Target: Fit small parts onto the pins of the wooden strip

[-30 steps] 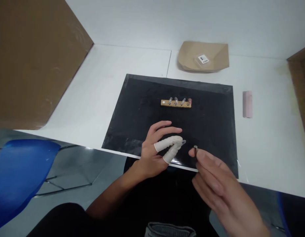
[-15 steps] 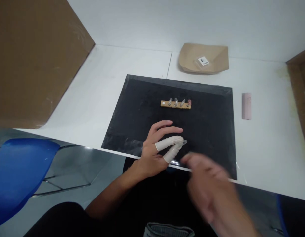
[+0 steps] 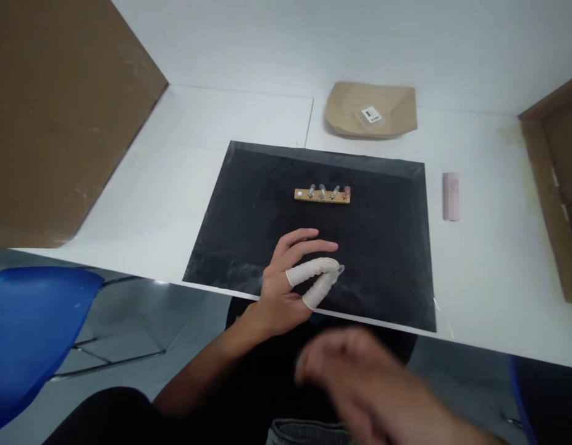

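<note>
The person's left hand (image 3: 286, 287) reaches in over the near edge of a black mat (image 3: 249, 216); white finger cots (image 3: 311, 270) cover its thumb and index finger, which press together at their ends and pinch a small clear tip (image 3: 341, 269); the tip pokes out just past the covered fingertips, above the near part of the mat; two of the bare fingers stretch out side by side over the mat, slightly bent.

The right hand (image 3: 360, 364) shows only as a blur on the near side of the counter (image 3: 147, 179), in front of the person's dark clothing and well apart from the mounted pieces; whether it is spread or pinching anything cannot be told.

Beyond the left hand, a wooden strip (image 3: 304, 195) lies on the mat, with a white dot near its left end; three clear pieces (image 3: 322, 190) stand tilted along it, and a pinkish piece (image 3: 347, 191) sits at its right end; behind the mat, a brown paper tray (image 3: 336, 102) holds a clear case (image 3: 370, 115) with a white label; a pale pink block (image 3: 451, 196) lies on the counter, right of the mat.
</note>
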